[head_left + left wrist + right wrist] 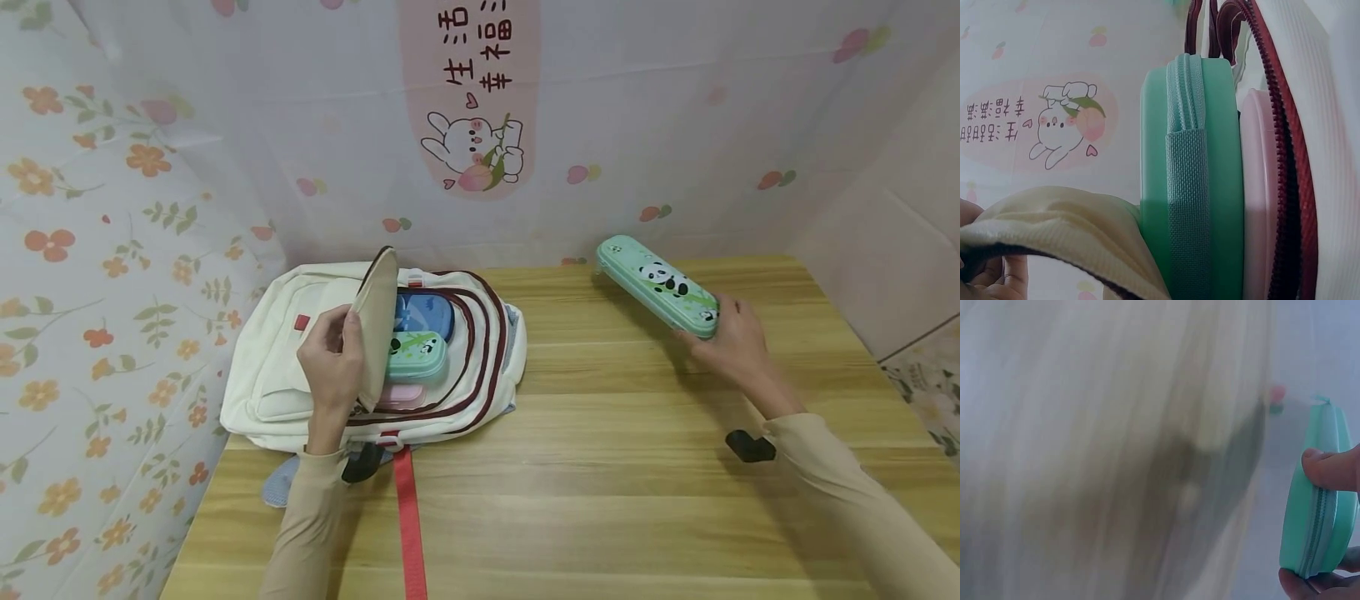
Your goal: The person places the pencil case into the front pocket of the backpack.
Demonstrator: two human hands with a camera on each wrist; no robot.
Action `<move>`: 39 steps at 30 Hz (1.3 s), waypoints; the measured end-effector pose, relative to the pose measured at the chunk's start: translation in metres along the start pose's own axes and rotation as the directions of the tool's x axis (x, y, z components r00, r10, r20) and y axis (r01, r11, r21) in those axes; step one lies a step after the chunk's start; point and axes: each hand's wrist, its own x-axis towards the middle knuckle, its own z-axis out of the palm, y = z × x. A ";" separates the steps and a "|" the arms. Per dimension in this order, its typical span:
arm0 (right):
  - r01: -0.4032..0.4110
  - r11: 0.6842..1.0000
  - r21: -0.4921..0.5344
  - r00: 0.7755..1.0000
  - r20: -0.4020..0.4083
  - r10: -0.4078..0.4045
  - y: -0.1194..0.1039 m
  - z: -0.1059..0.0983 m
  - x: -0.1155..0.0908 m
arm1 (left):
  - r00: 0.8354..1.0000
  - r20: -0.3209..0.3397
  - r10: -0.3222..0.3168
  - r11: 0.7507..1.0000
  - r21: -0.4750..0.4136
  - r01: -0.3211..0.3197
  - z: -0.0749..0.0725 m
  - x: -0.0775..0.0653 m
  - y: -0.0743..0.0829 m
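Observation:
My left hand (332, 357) pinches the edge of the cream front flap (377, 325) of a white backpack (480, 400) and holds it raised. Inside the unzipped pocket lie a blue case (425, 315), a mint-green panda pencil case (417, 356) and a pink case (402, 395), their left ends hidden behind the flap. In the left wrist view, the green case's zipper end (1188, 169) stands beside the pink one (1259, 187). Over the table's right side, my right hand (738, 348) grips another mint-green panda pencil case (660, 285) by its near end, its far end pointing back and left.
The backpack lies on a wooden table (585, 475) at the left, with a red strap (409, 525) running toward the front edge. Floral cloth (112, 333) hangs at the left, and a printed curtain (675, 108) hangs behind the table.

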 end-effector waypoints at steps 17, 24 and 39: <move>0.223 0.973 0.062 0.969 0.094 -0.228 -0.082 0.025 0.013 | 1.000 0.004 0.010 1.000 0.005 -0.010 0.003 0.000 0.019; 0.300 0.950 0.089 0.938 0.150 -0.311 -0.116 0.042 0.016 | 1.000 -0.001 0.003 1.000 0.012 -0.003 0.002 -0.001 -0.001; 0.447 0.872 0.201 0.847 0.220 -0.485 -0.169 0.081 0.026 | 0.992 0.023 0.122 0.992 0.035 -0.122 0.008 0.002 0.012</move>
